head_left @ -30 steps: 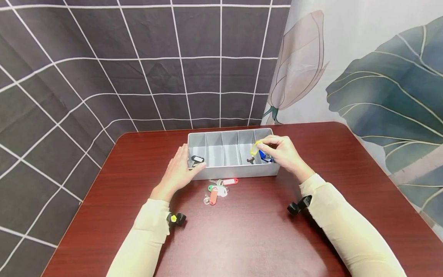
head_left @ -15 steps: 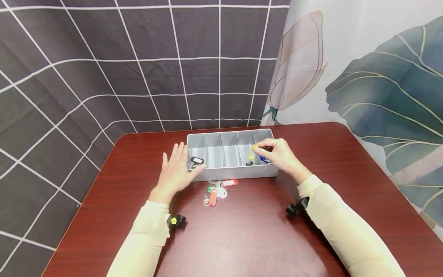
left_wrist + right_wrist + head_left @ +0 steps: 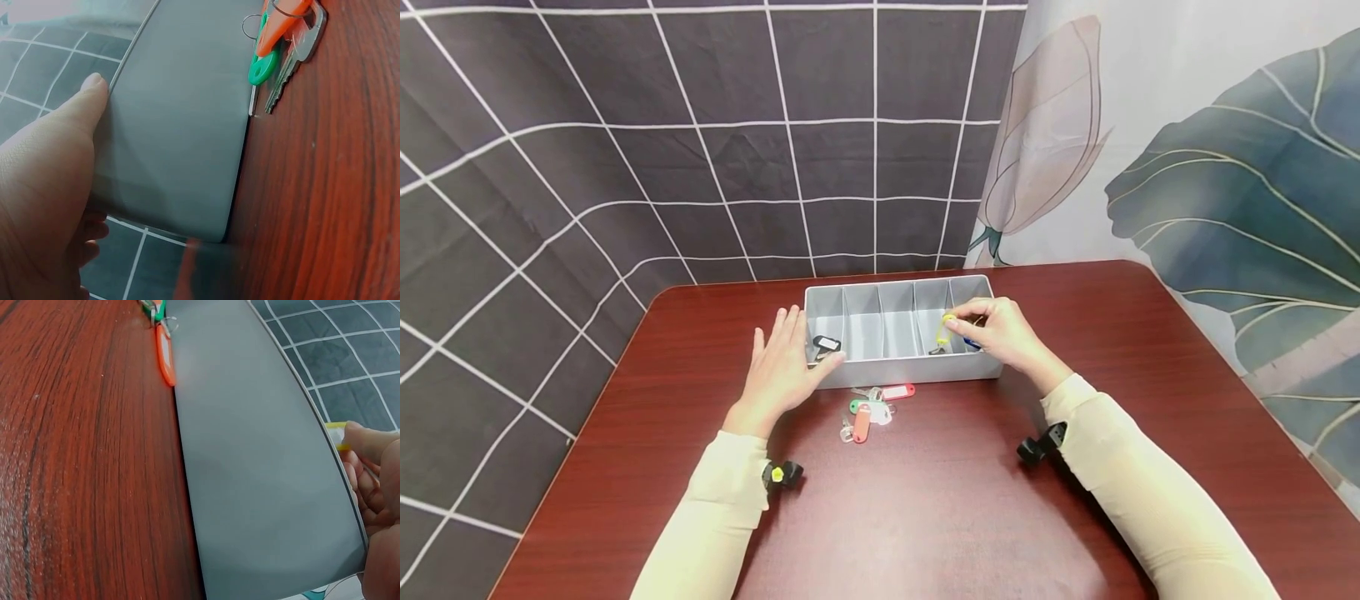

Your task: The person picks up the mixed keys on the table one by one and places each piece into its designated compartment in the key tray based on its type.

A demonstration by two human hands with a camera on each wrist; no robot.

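A grey tray (image 3: 910, 369) divided into compartments stands toward the back of the table. My right hand (image 3: 1003, 329) pinches a yellow key tag (image 3: 942, 333) between thumb and fingers; its dark-headed key hangs low inside the fourth compartment from the left. In the right wrist view, the tag (image 3: 335, 432) shows just past the tray's rim. My left hand (image 3: 781, 367) rests against the tray's left end, fingers straight and spread, thumb over the front rim. A black key tag (image 3: 827, 342) lies in the leftmost compartment. A blue key tag (image 3: 972, 343), partly covered by my right hand, lies in the rightmost.
In front of the tray, keys lie on the table with a red tag (image 3: 897, 391), a green tag (image 3: 857, 406) and an orange tag (image 3: 861, 425). Dark checked cloth (image 3: 715, 167) hangs behind and left; a leaf-patterned curtain (image 3: 1232, 208) hangs at the right.
My right hand has lowered the yellow key tag and shifted slightly left, bringing its key down into the compartment. The left hand's fingers have spread apart at the tray's end.
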